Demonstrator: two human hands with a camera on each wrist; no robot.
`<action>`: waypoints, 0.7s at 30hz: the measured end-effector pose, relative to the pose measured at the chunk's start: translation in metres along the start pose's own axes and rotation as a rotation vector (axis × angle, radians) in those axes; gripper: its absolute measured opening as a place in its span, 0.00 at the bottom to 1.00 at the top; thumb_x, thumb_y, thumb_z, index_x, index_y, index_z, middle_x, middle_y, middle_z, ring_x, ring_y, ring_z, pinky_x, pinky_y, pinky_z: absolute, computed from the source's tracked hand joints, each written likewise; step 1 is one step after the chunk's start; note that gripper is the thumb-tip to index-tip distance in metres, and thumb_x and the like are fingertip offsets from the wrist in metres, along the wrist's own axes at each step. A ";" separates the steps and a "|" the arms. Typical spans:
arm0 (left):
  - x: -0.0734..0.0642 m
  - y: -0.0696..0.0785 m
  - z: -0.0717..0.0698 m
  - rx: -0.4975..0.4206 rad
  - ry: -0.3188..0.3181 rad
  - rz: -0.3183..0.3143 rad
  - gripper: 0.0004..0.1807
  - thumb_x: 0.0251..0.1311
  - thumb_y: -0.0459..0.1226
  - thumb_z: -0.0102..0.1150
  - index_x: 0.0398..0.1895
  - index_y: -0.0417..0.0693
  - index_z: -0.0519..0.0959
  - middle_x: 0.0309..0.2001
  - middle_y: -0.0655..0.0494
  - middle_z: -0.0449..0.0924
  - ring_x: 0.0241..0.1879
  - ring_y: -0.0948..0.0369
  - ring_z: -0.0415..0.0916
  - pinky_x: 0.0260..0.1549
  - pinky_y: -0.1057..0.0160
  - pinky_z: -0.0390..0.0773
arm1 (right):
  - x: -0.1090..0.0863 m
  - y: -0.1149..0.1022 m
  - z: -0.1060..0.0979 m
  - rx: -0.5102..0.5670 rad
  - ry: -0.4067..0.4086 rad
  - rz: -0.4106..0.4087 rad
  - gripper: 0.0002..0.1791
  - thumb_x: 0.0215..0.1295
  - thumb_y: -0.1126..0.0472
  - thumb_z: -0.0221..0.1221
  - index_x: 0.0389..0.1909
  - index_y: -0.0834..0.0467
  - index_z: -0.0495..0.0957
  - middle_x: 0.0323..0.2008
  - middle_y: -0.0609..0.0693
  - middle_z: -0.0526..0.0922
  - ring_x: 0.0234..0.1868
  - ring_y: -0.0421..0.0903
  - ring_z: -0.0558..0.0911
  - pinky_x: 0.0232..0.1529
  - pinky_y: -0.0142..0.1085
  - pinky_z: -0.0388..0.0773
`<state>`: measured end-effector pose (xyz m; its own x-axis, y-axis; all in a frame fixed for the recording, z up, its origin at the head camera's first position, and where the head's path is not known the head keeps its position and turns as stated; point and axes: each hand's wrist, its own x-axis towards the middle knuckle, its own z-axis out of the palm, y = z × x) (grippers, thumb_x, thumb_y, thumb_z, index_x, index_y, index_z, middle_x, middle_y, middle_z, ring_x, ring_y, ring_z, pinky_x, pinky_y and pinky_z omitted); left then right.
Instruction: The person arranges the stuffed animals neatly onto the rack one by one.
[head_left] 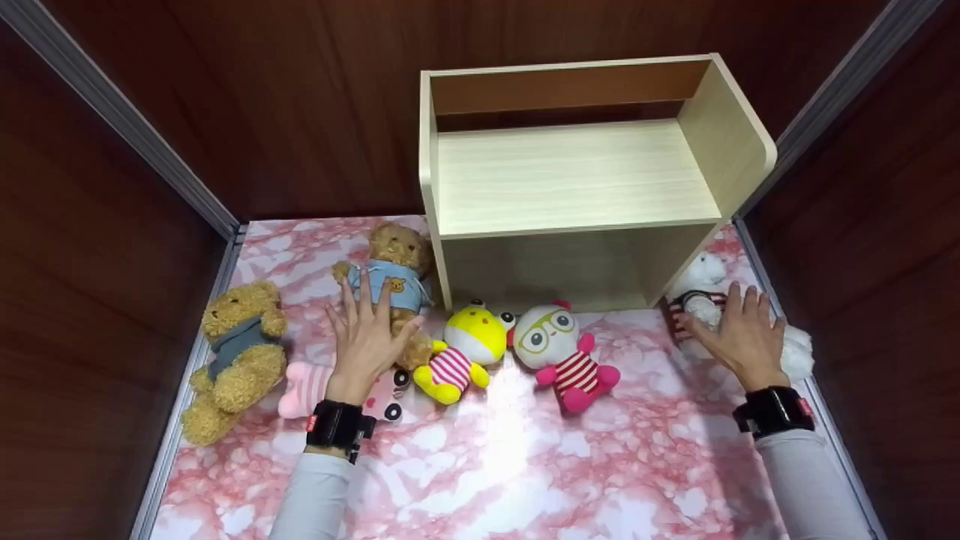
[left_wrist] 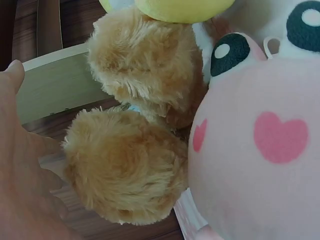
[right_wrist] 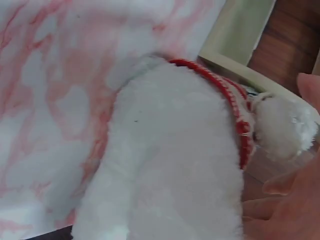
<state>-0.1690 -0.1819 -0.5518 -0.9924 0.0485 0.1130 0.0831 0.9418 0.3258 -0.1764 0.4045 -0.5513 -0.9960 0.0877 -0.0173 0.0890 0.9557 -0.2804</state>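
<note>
"Are the fingers grasping anything?"

"No, they're spreading loose: the left hand (head_left: pixel 366 341) over the blue-shirted bear (head_left: pixel 403 281), the right hand (head_left: pixel 744 341) over the white plush (head_left: pixel 703 304)."

"What's crowding them?"

"A shelf (head_left: pixel 577 176) is standing between; a pink plush (head_left: pixel 382 392) is lying beneath the left wrist (head_left: pixel 346 388), a yellow plush (head_left: pixel 454 367) beside the bear's leg."

Left wrist view cuts off the pink toy (left_wrist: pixel 250 185)
</note>
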 end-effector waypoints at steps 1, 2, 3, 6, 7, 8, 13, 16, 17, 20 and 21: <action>0.000 0.000 0.000 0.001 0.003 0.000 0.49 0.70 0.67 0.49 0.82 0.45 0.55 0.83 0.36 0.36 0.79 0.32 0.29 0.68 0.24 0.26 | 0.000 0.002 0.001 0.001 -0.003 0.002 0.64 0.67 0.28 0.55 0.78 0.75 0.42 0.73 0.85 0.45 0.73 0.82 0.47 0.65 0.80 0.44; 0.000 0.000 0.001 0.003 0.003 0.000 0.49 0.70 0.67 0.49 0.82 0.45 0.56 0.83 0.36 0.36 0.79 0.32 0.29 0.68 0.24 0.26 | 0.001 0.004 0.003 0.000 -0.006 0.002 0.65 0.66 0.28 0.56 0.78 0.76 0.41 0.72 0.86 0.46 0.72 0.83 0.48 0.65 0.80 0.45; -0.001 0.000 0.001 0.011 0.001 -0.001 0.49 0.70 0.67 0.48 0.82 0.45 0.55 0.83 0.36 0.36 0.79 0.32 0.29 0.68 0.24 0.27 | 0.001 0.005 0.004 0.003 -0.009 0.004 0.66 0.65 0.28 0.58 0.77 0.77 0.41 0.71 0.87 0.47 0.72 0.84 0.48 0.65 0.79 0.46; -0.001 0.000 0.002 0.025 -0.010 -0.001 0.50 0.69 0.69 0.46 0.82 0.45 0.55 0.83 0.36 0.35 0.79 0.33 0.29 0.69 0.24 0.29 | 0.001 0.010 0.008 -0.006 0.003 -0.002 0.68 0.61 0.30 0.64 0.75 0.80 0.43 0.67 0.89 0.52 0.67 0.85 0.56 0.63 0.77 0.55; -0.002 0.000 0.003 0.033 -0.015 0.000 0.50 0.69 0.69 0.46 0.82 0.45 0.56 0.83 0.36 0.34 0.79 0.33 0.29 0.69 0.24 0.29 | 0.001 0.011 0.009 -0.009 0.007 -0.004 0.68 0.60 0.31 0.66 0.74 0.81 0.44 0.66 0.90 0.54 0.65 0.85 0.59 0.62 0.76 0.58; -0.002 0.000 0.003 0.039 -0.018 0.001 0.50 0.69 0.69 0.45 0.82 0.45 0.56 0.83 0.37 0.34 0.79 0.33 0.29 0.69 0.24 0.30 | 0.001 0.012 0.011 -0.011 0.004 -0.002 0.69 0.59 0.32 0.68 0.73 0.82 0.44 0.65 0.90 0.56 0.63 0.85 0.61 0.60 0.75 0.61; -0.001 0.003 0.004 0.057 -0.017 0.013 0.50 0.69 0.69 0.48 0.82 0.45 0.57 0.83 0.36 0.35 0.79 0.33 0.30 0.69 0.25 0.31 | -0.001 0.021 0.019 0.010 -0.027 0.034 0.66 0.59 0.34 0.69 0.72 0.83 0.47 0.59 0.88 0.64 0.50 0.84 0.72 0.45 0.70 0.73; -0.001 0.006 0.005 0.042 -0.017 0.024 0.50 0.68 0.68 0.49 0.81 0.44 0.57 0.82 0.35 0.36 0.79 0.33 0.31 0.70 0.26 0.30 | -0.004 0.026 0.028 0.052 -0.017 0.061 0.62 0.58 0.35 0.71 0.70 0.79 0.52 0.54 0.84 0.72 0.45 0.82 0.77 0.37 0.67 0.76; -0.002 0.007 0.005 0.034 -0.016 0.028 0.50 0.68 0.68 0.50 0.81 0.44 0.58 0.82 0.35 0.37 0.79 0.33 0.31 0.70 0.26 0.29 | -0.005 0.027 0.031 0.068 0.000 0.065 0.60 0.57 0.36 0.72 0.69 0.78 0.55 0.52 0.83 0.74 0.44 0.81 0.78 0.35 0.67 0.76; -0.004 0.009 0.006 0.021 -0.001 0.036 0.48 0.69 0.66 0.52 0.81 0.46 0.59 0.82 0.36 0.39 0.79 0.33 0.33 0.71 0.28 0.31 | -0.009 0.028 0.040 0.113 0.070 0.077 0.52 0.55 0.41 0.74 0.64 0.74 0.63 0.46 0.80 0.79 0.41 0.80 0.80 0.32 0.68 0.76; -0.005 0.010 0.006 0.020 0.009 0.041 0.47 0.69 0.66 0.53 0.80 0.46 0.60 0.82 0.36 0.39 0.79 0.33 0.34 0.72 0.28 0.32 | -0.010 0.028 0.042 0.126 0.091 0.090 0.49 0.56 0.42 0.74 0.63 0.73 0.65 0.45 0.80 0.79 0.41 0.80 0.80 0.32 0.68 0.75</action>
<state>-0.1640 -0.1709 -0.5550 -0.9874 0.0846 0.1340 0.1220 0.9454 0.3021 -0.1644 0.4190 -0.5991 -0.9787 0.2020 0.0370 0.1708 0.9007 -0.3994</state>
